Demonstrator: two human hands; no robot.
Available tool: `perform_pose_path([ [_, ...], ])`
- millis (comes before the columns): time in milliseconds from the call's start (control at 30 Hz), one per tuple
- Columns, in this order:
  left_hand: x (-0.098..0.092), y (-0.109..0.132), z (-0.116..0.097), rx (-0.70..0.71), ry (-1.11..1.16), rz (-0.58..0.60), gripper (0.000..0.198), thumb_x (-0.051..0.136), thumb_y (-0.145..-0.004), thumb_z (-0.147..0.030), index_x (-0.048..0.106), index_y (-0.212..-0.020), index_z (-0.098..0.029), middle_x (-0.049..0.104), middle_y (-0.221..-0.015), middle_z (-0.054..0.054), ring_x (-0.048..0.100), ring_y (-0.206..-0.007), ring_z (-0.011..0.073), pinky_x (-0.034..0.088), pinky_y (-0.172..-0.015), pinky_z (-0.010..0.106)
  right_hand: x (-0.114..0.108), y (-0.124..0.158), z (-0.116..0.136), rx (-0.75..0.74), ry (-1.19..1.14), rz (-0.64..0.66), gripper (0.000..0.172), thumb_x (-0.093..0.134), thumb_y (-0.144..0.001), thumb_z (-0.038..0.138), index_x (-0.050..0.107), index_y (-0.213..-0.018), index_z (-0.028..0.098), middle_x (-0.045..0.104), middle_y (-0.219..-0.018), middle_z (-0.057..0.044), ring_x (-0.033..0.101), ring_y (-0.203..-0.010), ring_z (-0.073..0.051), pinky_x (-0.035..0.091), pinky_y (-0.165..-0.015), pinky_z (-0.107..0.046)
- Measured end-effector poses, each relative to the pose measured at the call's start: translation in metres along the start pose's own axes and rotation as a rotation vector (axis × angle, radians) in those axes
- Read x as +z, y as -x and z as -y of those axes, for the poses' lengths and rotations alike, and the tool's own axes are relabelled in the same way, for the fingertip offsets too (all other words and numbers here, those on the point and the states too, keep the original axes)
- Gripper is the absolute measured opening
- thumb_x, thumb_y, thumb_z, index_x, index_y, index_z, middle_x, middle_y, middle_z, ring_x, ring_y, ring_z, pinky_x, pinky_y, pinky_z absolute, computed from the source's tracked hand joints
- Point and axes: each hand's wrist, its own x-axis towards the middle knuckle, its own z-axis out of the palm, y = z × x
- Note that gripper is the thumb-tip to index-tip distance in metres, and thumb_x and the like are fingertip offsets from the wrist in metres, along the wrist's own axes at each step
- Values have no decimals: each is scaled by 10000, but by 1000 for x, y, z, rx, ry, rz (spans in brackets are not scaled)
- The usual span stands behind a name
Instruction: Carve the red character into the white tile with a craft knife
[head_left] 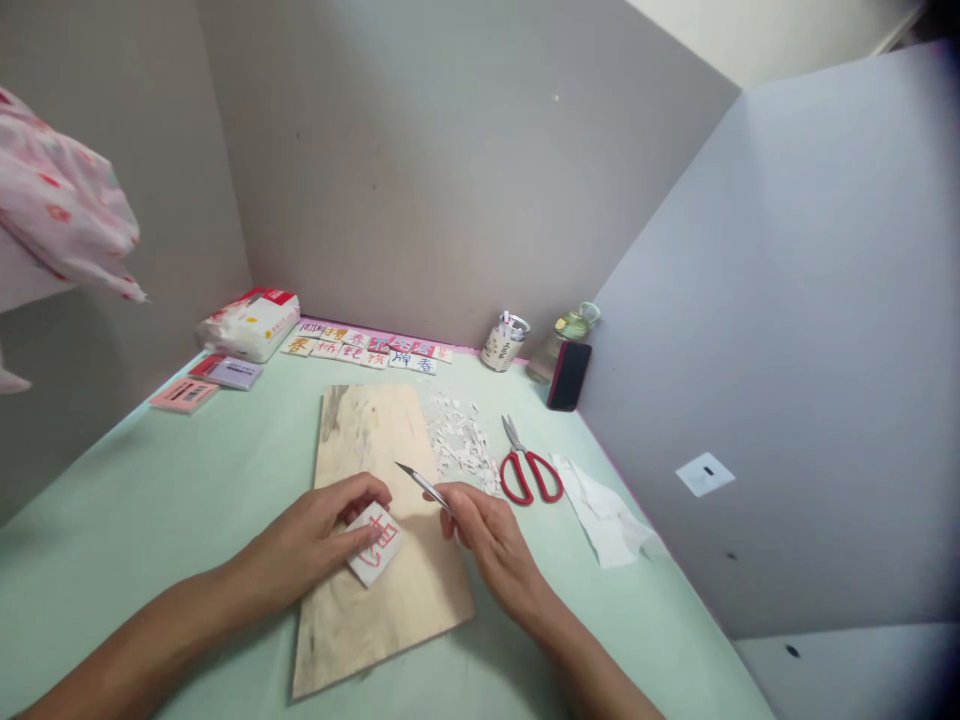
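Over a wooden board (375, 430), my left hand (341, 525) grips a small white square block (369, 572) between thumb and fingers. A red character is drawn on the block's upper face, and the thumb covers part of it. My right hand (487, 535) holds a craft knife (431, 490) like a pen. Its dark blade points up and left, above the board and apart from the block. White shavings (461, 440) lie scattered along the board's far right side. Red-handled scissors (529, 470) rest beyond my right hand with their tips pointing away.
Two rows of small character squares (367, 345) lie along the back wall. A tissue pack (255, 325) and two flat packets (184, 393) are at the back left. A pen jar (506, 342), a glass jug (547, 355), a phone (570, 375) and a crumpled tissue (604, 515) line the right side.
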Motion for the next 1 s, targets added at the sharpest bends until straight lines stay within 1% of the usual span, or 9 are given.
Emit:
perform_pose_path([
  [67,0,2,-2,50,-107,-54,262,648,-886,-337,651,-1144,-288,650,-1214,40,553,-1179,292,418,-1029,410,-3,9,-2,-22,82,-17,285,525,-1038,363,722,-918,195,586,-796,-5,545,-765,-165,392,-717,-280],
  [133,2,5,-4,68,-188,-95,304,675,-849,-291,632,-1150,-290,614,-1262,40,494,-1246,308,370,-1071,433,-4,21,-8,-65,213,-42,212,551,-1015,292,741,-1036,200,612,-844,-20,561,-758,-167,397,-680,-277],
  [233,6,10,-4,41,-272,-118,299,725,-808,-257,591,-1076,-266,596,-1113,31,527,-1108,292,409,-955,415,0,39,-17,-140,336,-72,255,522,-1021,231,726,-1172,199,611,-850,-30,581,-730,-163,423,-642,-266],
  [333,11,12,-4,40,-375,-98,295,736,-809,-263,546,-1035,-258,568,-1047,14,536,-1020,266,430,-879,387,7,54,-22,-194,397,-40,297,491,-1025,174,730,-1197,214,601,-832,-27,611,-695,-150,444,-605,-246],
  [467,17,13,-5,45,-445,-94,245,674,-849,-258,509,-1030,-251,540,-1032,8,543,-972,239,441,-840,370,16,67,-26,-327,548,-61,340,485,-1001,115,699,-1256,184,624,-841,-46,642,-667,-151,467,-560,-234],
  [600,20,11,-4,56,-473,-120,213,640,-843,-262,500,-1002,-245,533,-1010,15,546,-953,243,447,-826,378,22,74,-30,-435,815,-139,372,466,-983,96,670,-1276,198,631,-788,-39,604,-580,-156,437,-496,-243],
  [667,21,11,-4,54,-477,-123,211,643,-847,-294,501,-994,-245,533,-1005,20,549,-943,249,451,-817,385,25,77,-33,-470,889,-184,400,451,-969,67,655,-1284,206,637,-766,-34,597,-562,-160,432,-483,-247],
  [833,23,10,-4,49,-481,-141,221,646,-859,-358,497,-982,-251,539,-1003,31,560,-931,267,458,-801,402,32,81,-38,-479,889,-215,375,483,-998,99,599,-1351,146,661,-799,-61,652,-628,-183,480,-508,-257],
  [1000,24,10,-6,55,-491,-154,187,607,-867,-354,492,-962,-241,529,-981,36,555,-912,272,456,-796,427,36,82,-36,-443,838,-201,361,418,-1029,123,611,-1333,131,640,-818,-61,642,-584,-158,474,-484,-238],
])
